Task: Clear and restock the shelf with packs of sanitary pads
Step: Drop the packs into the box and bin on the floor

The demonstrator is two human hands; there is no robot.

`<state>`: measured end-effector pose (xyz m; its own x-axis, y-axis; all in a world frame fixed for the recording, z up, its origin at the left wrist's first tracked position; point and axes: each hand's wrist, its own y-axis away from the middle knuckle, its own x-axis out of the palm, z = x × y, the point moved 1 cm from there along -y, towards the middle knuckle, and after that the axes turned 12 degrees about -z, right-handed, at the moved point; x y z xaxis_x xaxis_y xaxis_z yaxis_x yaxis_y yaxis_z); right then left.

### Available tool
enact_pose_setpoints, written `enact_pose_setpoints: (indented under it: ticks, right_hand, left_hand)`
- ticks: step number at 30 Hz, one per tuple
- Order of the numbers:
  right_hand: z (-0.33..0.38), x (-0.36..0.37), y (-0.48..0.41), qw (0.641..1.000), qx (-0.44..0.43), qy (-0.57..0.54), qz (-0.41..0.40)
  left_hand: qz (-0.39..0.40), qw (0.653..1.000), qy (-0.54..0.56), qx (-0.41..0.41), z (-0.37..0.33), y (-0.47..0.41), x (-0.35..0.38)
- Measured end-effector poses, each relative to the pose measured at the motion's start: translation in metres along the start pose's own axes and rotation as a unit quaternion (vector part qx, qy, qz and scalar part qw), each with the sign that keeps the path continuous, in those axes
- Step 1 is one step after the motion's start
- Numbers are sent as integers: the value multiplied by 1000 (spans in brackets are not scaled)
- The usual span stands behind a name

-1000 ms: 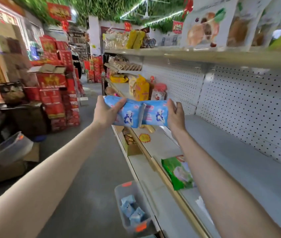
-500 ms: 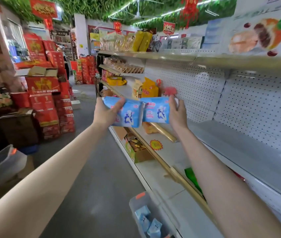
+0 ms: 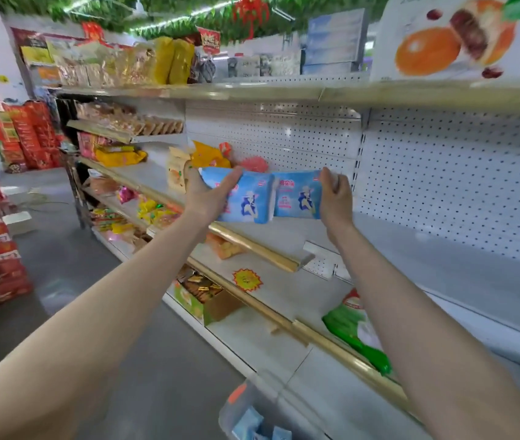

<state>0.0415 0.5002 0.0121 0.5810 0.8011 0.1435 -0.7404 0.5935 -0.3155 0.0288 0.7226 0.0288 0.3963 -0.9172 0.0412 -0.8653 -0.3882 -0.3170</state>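
The left hand (image 3: 207, 195) and right hand (image 3: 336, 202) gripped the outer ends of two packs (image 3: 247, 198) over the shelf (image 3: 436, 268) edge. They seemed light, soft, slippery.

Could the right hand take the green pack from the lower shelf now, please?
Probably not yet: the right hand grips the blue packs, though nothing covers the green pack itself.

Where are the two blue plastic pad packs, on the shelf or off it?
Off it: the blue plastic pad packs held up between left hand and right hand.
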Motion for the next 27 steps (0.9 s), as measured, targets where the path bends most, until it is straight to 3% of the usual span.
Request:
enact_pose_setpoints:
  ticks: [7,14,21,27]
  right_hand:
    - [-23,-5,-26,990,9,87,-110]
    - [-62,-16,-23,956,-8,177,-232]
    - [-120,12,11,923,63,181,-332]
    - [-160,24,40,905,145,189,-353]
  left_hand:
    - [113,993,15,-32,39,-58,60]
    - [265,962,18,-68,89,-85,109]
    - [374,922,-25,-91,155,-109,124]
    - [439,883,-71,-148,212,-107,126]
